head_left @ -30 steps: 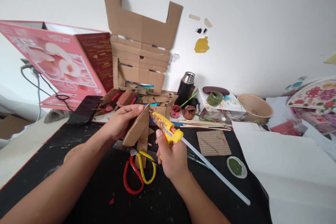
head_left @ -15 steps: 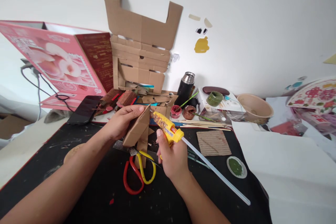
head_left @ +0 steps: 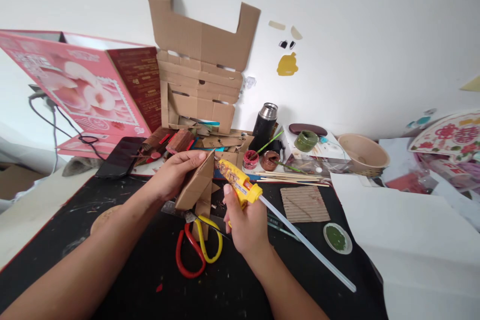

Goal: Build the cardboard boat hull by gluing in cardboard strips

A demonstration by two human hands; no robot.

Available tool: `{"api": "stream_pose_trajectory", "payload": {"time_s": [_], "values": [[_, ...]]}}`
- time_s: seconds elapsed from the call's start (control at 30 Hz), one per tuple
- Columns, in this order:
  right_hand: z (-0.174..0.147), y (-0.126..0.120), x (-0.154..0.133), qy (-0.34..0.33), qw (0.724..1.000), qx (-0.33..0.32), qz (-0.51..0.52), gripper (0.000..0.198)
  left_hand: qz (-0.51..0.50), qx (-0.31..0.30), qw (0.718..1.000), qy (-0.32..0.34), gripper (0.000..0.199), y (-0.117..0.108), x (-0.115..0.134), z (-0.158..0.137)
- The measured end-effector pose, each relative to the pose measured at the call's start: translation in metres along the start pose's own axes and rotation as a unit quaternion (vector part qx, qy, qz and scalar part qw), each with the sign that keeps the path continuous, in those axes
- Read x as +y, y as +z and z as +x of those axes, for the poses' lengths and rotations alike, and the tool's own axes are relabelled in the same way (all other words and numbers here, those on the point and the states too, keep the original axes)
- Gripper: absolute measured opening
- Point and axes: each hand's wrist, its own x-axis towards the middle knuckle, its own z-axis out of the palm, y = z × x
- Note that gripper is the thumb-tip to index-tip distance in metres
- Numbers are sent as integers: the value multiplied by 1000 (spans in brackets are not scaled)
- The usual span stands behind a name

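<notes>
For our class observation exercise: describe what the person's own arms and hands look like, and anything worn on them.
Both forearms are bare, with no sleeves in view. The left hand and right hand wear no gloves, rings, watch or bands that can be seen. No markings show.

head-worn view, facing forward and down, close over desk [head_left: 112,280]

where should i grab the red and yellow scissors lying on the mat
Take the scissors by the two handle loops, coming from the near side. The loops lie flat on the black mat facing the person, while the blades point away under the cardboard piece.
</notes>
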Motion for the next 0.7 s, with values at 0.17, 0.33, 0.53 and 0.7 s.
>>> {"api": "stream_pose_trajectory", "payload": {"time_s": [0.17,0.33,0.53,0.7], "values": [[-1,-1,-2,25,999,8,27,56,6,-4,1000,7,52,0,-1,1],[-1,0,-2,31,999,0,40,52,9,-7,1000,6,53,0,0,1],[-1,-1,-2,27,999,-3,36,52,13,-2,1000,4,53,1,0,1],[-2,-2,-4,37,999,-4,25,57,16,-2,1000,10,53,3,1,0]]}}
